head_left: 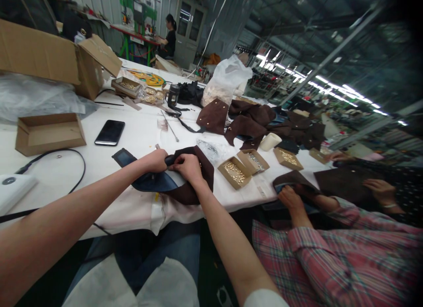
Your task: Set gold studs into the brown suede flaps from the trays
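A dark brown suede-like piece [205, 166] with a blue lining [155, 183] is bunched up at the table's near edge. My left hand [157, 161] is closed on its dark upper edge. A small metal end [157, 146] shows just above that fist; whether the hand holds it I cannot tell. My right hand [189, 168] pinches the same piece close beside the left, with fingertips bent inward. What lies between the fingertips is hidden. To the right of the piece stand a small box of gold-coloured fittings [235, 172] and a box of silver-coloured fittings [254, 161].
A phone [110, 132] and an open cardboard tray [51, 132] lie to the left. Brown pieces [251, 117] are heaped beyond, near a white roll [270, 141] and a thin metal rod [170, 126]. At right, a co-worker's hands [291, 199] hold another brown piece.
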A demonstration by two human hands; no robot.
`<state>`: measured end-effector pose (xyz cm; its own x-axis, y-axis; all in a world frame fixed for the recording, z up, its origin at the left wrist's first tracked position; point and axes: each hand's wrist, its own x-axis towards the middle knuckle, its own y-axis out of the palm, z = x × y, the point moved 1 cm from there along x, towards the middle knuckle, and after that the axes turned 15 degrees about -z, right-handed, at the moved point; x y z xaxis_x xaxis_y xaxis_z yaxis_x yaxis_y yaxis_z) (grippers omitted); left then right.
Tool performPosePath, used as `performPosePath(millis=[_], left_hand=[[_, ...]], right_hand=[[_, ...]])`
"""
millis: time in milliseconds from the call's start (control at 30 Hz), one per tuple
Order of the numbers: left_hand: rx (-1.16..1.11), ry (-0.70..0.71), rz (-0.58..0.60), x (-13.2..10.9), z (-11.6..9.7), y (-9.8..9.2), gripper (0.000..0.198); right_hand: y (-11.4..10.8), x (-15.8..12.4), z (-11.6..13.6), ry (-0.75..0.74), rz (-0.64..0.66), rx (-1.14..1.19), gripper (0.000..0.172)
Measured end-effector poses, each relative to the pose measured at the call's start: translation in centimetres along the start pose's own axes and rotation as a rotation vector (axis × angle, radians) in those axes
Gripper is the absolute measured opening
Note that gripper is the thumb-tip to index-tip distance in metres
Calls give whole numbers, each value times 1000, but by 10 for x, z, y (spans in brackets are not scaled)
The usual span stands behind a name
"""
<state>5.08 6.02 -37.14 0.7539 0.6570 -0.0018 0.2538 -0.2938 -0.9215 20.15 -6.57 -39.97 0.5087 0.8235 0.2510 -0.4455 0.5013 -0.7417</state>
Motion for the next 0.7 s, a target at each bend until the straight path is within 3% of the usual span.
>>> performPosePath(millis=[100,233,300,367,467,567,700], left_hand=[[19,19,-20,-5,-4,0,24],[56,42,-55,-14,-8,3,24],[87,52,-90,-21,-12,4,31],[123,58,-140,-29,-16,5,41],[162,86,-216,-45,-27,4,42],[177,138,-277,-62,-41,0,36],[231,189,-390,-87,-59,-10,28]], right_hand=[[-3,-12,20,-50,-185,-228,39],[-15,-15,51,-345,-350,-459,61],[-21,-7,56,-537,-279,-450,63],[-25,2,53,-667,-87,-419,60],[-30,8,40,-635,147,-414,54],[-36,1,31,-563,139,-404,45],[-46,-18,27,-610,-2,-328,36]])
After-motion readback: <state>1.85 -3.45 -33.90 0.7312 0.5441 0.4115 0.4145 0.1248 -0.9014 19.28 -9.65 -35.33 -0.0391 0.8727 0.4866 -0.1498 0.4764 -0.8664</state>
